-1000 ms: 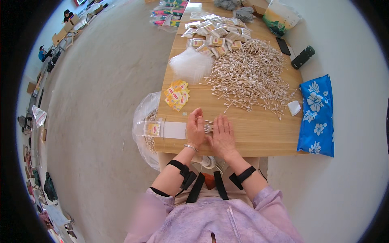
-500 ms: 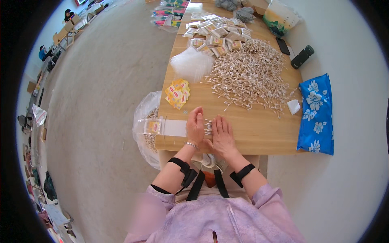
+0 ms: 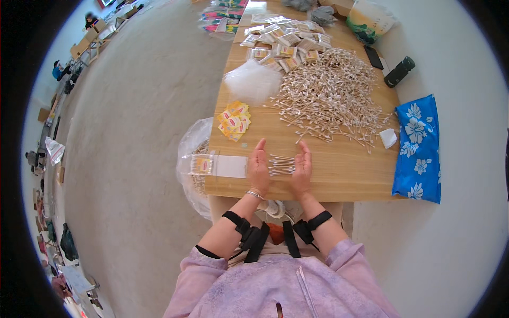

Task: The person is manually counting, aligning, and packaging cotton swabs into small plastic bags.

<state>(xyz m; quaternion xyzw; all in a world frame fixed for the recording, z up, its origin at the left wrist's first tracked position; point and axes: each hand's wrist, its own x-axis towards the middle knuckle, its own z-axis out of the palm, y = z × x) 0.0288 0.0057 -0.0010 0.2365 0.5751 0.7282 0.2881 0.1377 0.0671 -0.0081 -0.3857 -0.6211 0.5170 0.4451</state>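
A small row of cotton swabs point(image 3: 281, 165) lies flat on the table near its front edge. Upright on their edges, my left hand point(image 3: 259, 168) and my right hand point(image 3: 301, 168) flank it at the swab ends, fingers stretched out. Left of my left hand is a flat white rectangular piece point(image 3: 231, 166). Beyond that, at the table's left edge, a clear packet point(image 3: 201, 165) holds swabs and a yellow card. Small yellow cards point(image 3: 233, 122) lie loosely stacked farther back. A large heap of loose swabs point(image 3: 334, 95) spreads beyond my right hand.
Clear plastic bags point(image 3: 253, 82) lie behind the cards, with filled swab packets point(image 3: 286, 42) piled beyond. Along the right stand a dark bottle point(image 3: 400, 72) and a blue flowered pouch point(image 3: 417, 148), near a phone point(image 3: 373, 57). A plastic-lined container point(image 3: 186, 143) hangs or stands off the left edge.
My right hand has turned from lying palm-down to standing on its edge and shifted right. The row of swabs, mostly covered before, now shows fully between my hands.
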